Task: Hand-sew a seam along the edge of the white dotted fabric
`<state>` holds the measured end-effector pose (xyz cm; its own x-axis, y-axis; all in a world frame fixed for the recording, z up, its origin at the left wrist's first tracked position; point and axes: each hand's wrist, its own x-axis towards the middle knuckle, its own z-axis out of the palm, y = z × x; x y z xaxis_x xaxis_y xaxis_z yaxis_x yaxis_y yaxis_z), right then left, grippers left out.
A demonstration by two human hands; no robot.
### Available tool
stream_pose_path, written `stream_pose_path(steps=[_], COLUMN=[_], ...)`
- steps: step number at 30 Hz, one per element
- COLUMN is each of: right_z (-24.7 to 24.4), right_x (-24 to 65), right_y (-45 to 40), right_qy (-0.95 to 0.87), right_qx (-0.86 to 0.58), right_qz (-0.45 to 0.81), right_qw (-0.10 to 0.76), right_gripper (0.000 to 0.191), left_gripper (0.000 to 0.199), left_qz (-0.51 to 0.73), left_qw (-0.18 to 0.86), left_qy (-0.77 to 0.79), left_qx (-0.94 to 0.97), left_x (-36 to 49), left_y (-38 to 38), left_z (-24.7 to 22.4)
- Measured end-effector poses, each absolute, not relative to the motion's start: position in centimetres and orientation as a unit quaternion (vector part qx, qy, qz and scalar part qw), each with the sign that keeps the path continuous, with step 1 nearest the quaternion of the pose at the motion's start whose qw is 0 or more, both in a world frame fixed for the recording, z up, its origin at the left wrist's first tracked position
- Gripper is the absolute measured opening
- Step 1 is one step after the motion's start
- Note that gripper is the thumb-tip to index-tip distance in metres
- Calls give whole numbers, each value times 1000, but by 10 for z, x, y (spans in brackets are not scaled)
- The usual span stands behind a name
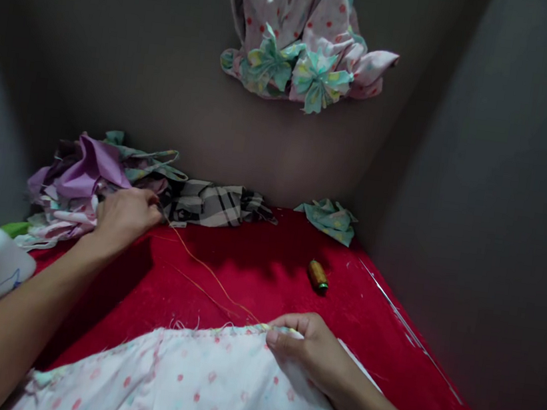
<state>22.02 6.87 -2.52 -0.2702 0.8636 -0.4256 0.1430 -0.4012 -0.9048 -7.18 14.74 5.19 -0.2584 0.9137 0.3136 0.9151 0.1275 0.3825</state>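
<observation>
The spool (318,275) lies on its side on the red-covered desk (267,251), with red surface showing all around it. Nearer the person than the spool, the right hand (312,351) pinches the upper edge of the dotted cloth (208,391), its fingers narrow on the hem. Left of and slightly beyond the spool, the left hand (128,213) has its fingers closed on the orange thread (205,266), which slants across the open red to the right hand. The fabric pile (91,174) is just beside the left hand; right of that hand, the checked cloth (213,204) follows the desk's far edge. The green cloth (329,219) sits at that edge beyond the spool. Right of the spool, a thin pale strip (403,326), perhaps metal, runs along the side edge.
</observation>
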Motion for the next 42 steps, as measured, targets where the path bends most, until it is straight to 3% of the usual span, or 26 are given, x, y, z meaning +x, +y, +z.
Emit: stream_pose_path(steps=[8, 11, 16, 20, 23, 28, 31, 35, 40, 42], right_z=[-23, -27, -29, -24, -21, -21, -20, -19, -19, -18], right_x=[219, 220, 220, 220, 221, 221, 220, 221, 220, 219], right_y=[68, 69, 70, 69, 68, 68, 68, 67, 68, 68], right_qy=[-461, -462, -472, -469, -465, -466, -468, -470, -465, -463], right_qx=[-517, -499, -495, -514, -527, -526, -531, -540, -552, -555], right_qz=[662, 672, 669, 659, 654, 654, 649, 644, 642, 643], right_qw=[286, 293, 290, 285, 280, 280, 280, 271, 258, 253], right_gripper=[22, 22, 21, 23, 23, 23, 22, 22, 21, 21], left_gripper=[24, 21, 19, 19, 21, 25, 28, 30, 42, 37], left_qz=[-174, -154, -147, -182, -201, -188, -187, -173, -193, -196], left_qw=[-385, -440, -432, -344, -226, 74, 137, 117, -28, -101], left_qy=[-505, -434, -435, -473, -542, -726, -780, -798, -725, -674], left_qx=[-752, -771, -776, -790, -784, -657, -581, -565, -661, -705], left_x=[27, 47, 50, 42, 25, -27, -61, -82, -50, -24], left_y=[109, 95, 91, 98, 109, 137, 150, 157, 146, 134], left_z=[26, 10, -5, 3, 23, 49, 48, 44, 49, 48])
